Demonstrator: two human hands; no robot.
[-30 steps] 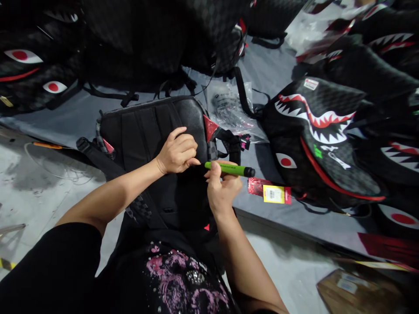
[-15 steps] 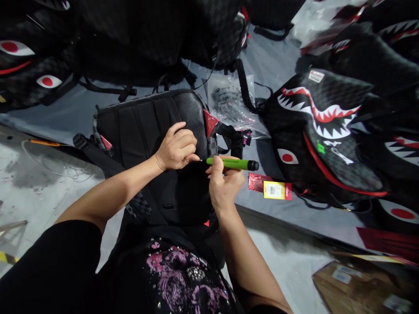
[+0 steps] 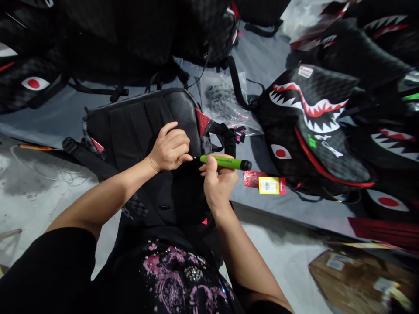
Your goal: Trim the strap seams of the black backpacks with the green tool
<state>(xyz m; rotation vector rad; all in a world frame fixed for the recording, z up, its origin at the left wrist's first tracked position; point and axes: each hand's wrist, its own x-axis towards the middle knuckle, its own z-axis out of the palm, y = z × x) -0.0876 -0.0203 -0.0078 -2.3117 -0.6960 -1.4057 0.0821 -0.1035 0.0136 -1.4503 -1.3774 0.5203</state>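
Note:
A black backpack (image 3: 137, 126) lies back side up in front of me, its straps toward my lap. My left hand (image 3: 169, 148) rests on its padded back with the fingers curled and the fingertips pinched together at the pen's tip; what they pinch is too small to make out. My right hand (image 3: 218, 183) grips a green pen-shaped tool (image 3: 225, 162) with a black end, held level with its tip pointing left at my left fingertips. A red triangular strap anchor (image 3: 202, 121) shows just above the tool.
Black backpacks printed with shark mouths (image 3: 307, 117) and red-and-white eyes (image 3: 32, 83) are piled on a grey cloth at right, left and behind. A red and yellow hang tag (image 3: 266, 184) lies beside my right hand. A clear plastic bag (image 3: 222, 102) lies behind; cardboard (image 3: 353, 279) at lower right.
The view has drifted slightly, so everything sits a little to the left. The pen's tip has closed up to my left fingertips. Both hands stay on the backpack.

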